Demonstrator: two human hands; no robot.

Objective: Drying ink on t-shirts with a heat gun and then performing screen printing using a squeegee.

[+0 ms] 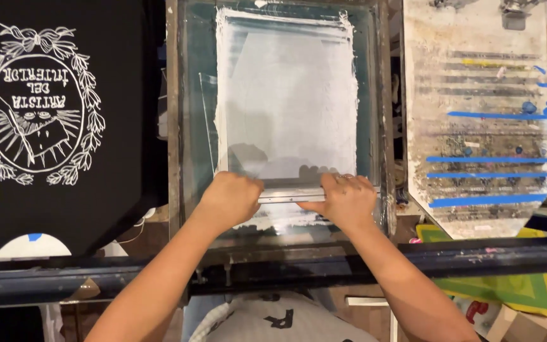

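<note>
Left hand (229, 197) and right hand (343, 199) closed on long metal-edged squeegee (289, 193), at near end of wood-framed printing screen (286, 107) coated in white ink. Printed black shirt (58, 114) alongside, left.

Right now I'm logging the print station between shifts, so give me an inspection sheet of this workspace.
Surface: framed printing screen, mesh coated in white ink.
Job's things: squeegee at the screen's near end.
Clutter: ink-stained bare platen with blue tape strips; yellow-green frame below.
Grippers: left hand and right hand both grip the squeegee.
Cables: thin white cord, low left.
Surroundings: black shirt with white print, left; dark metal bar across the front.
</note>
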